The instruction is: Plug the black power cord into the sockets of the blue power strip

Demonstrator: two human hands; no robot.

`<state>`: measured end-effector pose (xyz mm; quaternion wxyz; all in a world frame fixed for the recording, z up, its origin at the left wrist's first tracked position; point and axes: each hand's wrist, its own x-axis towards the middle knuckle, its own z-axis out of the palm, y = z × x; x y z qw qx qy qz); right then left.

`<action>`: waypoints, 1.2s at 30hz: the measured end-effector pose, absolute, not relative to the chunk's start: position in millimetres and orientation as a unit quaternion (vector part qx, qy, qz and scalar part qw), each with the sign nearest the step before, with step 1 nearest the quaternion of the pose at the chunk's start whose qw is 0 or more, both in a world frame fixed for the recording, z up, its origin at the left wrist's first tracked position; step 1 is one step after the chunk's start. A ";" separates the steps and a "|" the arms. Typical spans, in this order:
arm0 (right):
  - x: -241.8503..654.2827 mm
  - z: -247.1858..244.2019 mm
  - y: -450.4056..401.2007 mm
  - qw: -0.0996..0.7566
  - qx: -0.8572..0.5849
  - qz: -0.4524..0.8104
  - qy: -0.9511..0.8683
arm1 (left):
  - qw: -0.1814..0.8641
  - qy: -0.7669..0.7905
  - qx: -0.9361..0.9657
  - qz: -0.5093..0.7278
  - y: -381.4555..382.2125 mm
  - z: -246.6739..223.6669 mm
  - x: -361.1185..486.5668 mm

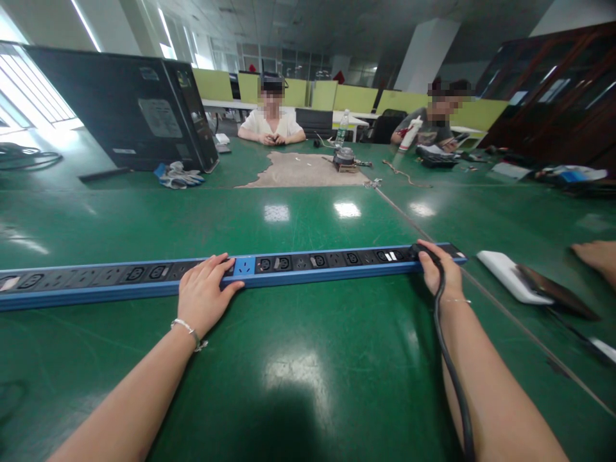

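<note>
A long blue power strip (308, 271) with black socket faces lies across the green table. My left hand (206, 282) grips it left of the blue socket (244, 266), fingers over the top and thumb along the near side. At the strip's right end, my right hand (436, 266) holds a black plug (419, 251) against the sockets. From that plug a black cable (447, 359) runs down over my right wrist and forearm. Whether the plug is fully seated cannot be made out, since my fingers cover part of it.
A white power bank-like block (510, 276) and a dark flat object (558, 292) lie at the right, near another person's hand (597, 256). A black computer case (129, 115) and gloves (178, 175) stand at the back left. Two people sit across the table, near a bottle (342, 128).
</note>
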<state>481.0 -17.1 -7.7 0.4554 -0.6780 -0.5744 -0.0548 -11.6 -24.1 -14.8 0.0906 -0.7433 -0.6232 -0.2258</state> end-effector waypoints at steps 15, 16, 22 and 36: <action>481.8 -18.1 -19.1 0.412 -0.696 -0.088 -0.582 | 0.098 -0.628 -0.742 -0.213 -23.9 -14.4 -11.5; 480.8 -19.8 -18.8 0.420 -0.694 -0.090 -0.578 | 0.096 -0.628 -0.742 -0.213 -23.7 -14.5 -11.7; 474.4 -14.4 -17.0 0.505 -0.654 -0.109 -0.553 | 0.079 -0.626 -0.743 -0.222 -23.3 -14.5 -12.0; 507.4 -17.9 -17.8 0.546 -0.665 -0.071 -0.504 | 0.094 -0.626 -0.746 -0.207 -22.5 -15.9 -14.4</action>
